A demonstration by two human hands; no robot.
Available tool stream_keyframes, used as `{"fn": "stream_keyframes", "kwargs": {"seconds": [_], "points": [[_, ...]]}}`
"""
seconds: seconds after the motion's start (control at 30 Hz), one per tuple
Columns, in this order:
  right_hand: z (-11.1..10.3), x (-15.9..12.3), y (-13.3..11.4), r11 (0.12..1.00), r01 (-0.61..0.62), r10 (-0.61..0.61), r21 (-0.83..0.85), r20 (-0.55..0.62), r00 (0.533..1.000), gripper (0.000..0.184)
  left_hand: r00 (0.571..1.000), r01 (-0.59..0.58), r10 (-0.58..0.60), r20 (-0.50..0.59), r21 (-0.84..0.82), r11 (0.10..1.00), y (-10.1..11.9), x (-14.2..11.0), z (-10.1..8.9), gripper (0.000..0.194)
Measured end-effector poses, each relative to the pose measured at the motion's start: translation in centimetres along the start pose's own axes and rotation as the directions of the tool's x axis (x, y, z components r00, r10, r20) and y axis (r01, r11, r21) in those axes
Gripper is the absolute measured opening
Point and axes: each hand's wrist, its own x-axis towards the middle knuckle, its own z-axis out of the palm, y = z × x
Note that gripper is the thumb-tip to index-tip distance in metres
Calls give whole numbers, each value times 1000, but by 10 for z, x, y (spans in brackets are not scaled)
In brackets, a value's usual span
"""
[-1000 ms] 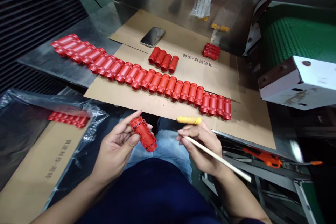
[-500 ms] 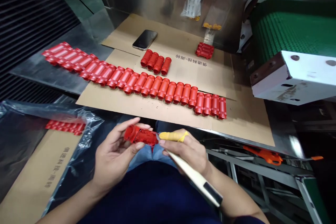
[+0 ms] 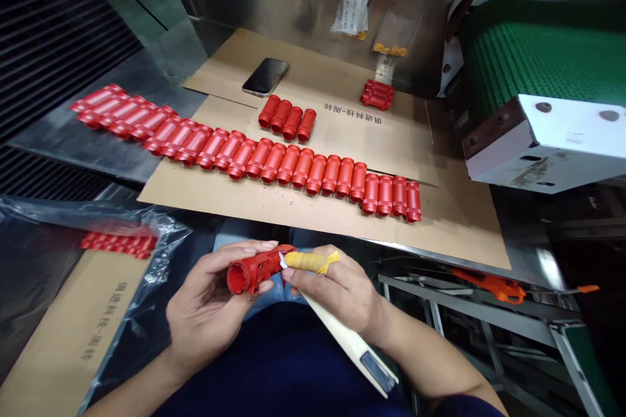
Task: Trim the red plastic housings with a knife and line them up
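My left hand [image 3: 210, 300] is closed around a red plastic tubular part [image 3: 257, 267], its round open end turned toward me. In my right hand [image 3: 337, 287] is a knife [image 3: 342, 339] with a long cream handle; its short blade meets the far end of the red part. A yellow cover [image 3: 310, 262] wraps the right index finger. Both hands are in front of my body, just short of the table's near edge. Beyond them, a long row of similar red tubes [image 3: 288, 164] lies side by side on cardboard [image 3: 225, 199].
Behind the row are a phone [image 3: 265, 76], a short group of red tubes [image 3: 287, 118] and a red block of parts [image 3: 377, 94]. A green conveyor [image 3: 542, 58] with a white metal end stands right. An orange tool [image 3: 489, 285] hangs below the edge. Lower left, a plastic-lined box [image 3: 73, 313] holds red parts.
The red part has turned in my left hand, so its round end faces me more. The knife and right hand have shifted slightly left with it.
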Motion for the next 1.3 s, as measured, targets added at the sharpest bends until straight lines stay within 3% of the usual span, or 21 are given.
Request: {"fn": "stream_keyframes", "kwargs": {"seconds": [0.17, 0.33, 0.53, 0.9, 1.07, 1.17, 1.3], "points": [[-3, -4, 1, 999, -5, 5, -35, -6, 1000, 35, 999, 5, 0, -54, 89, 996, -1, -5, -5, 59], [-10, -9, 2, 996, -87, 83, -29, -117, 990, 35, 996, 31, -20, -86, 122, 992, 1, -9, -9, 60], [-9, -1, -1, 998, -18, 17, 63, 11, 1000, 46, 999, 27, -22, -42, 104, 994, 6, -7, -5, 64], [-4, 7, 2, 996, 6, -7, 85, 13, 1000, 29, 999, 40, -37, -35, 80, 996, 8, -6, -7, 68], [-5, 9, 2, 996, -18, 16, 88, 24, 1000, 30, 999, 40, -38, -39, 65, 997, 8, -7, -9, 68], [-7, 8, 6, 990, -51, 46, 130, 40, 998, 25, 994, 105, -102, -36, 76, 992, 7, -9, -12, 67], [-14, 8, 13, 988, -72, 42, 138, 211, 977, 19, 950, 312, -312, -10, 19, 950, 4, -9, -14, 67]]}}
